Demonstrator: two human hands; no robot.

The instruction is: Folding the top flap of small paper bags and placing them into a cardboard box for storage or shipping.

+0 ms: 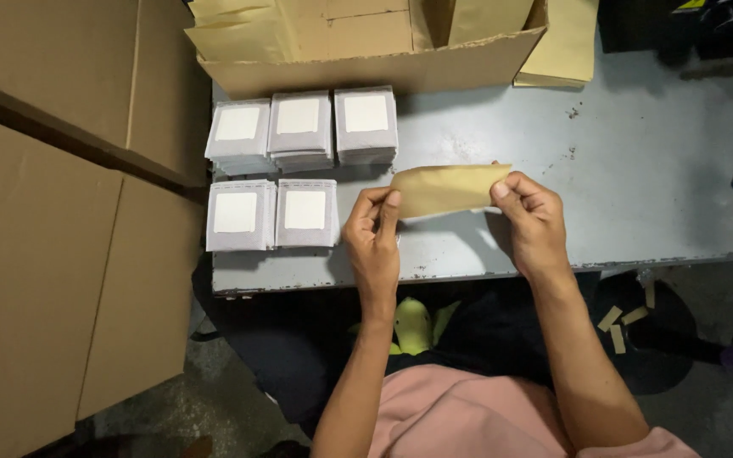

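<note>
Head view: both hands pinch one brown paper envelope (449,188) at frame centre, held just above the grey counter (638,170). Left hand (373,233) closed on its left end, thumb and fingers; right hand (532,220) closed on its right end. Five stacks of white-labelled packets (299,165) sit left of centre on counter. Open cardboard box (383,72) of envelopes at top. Large cardboard sheets (44,212) fill left side.

Bare grey table (638,170) lies open right of the hands. To the left, five stacks of grey packets (299,165) block the surface. An open cardboard box (383,72) closes off the far edge. Large cardboard sheets (61,212) wall off the left side.
</note>
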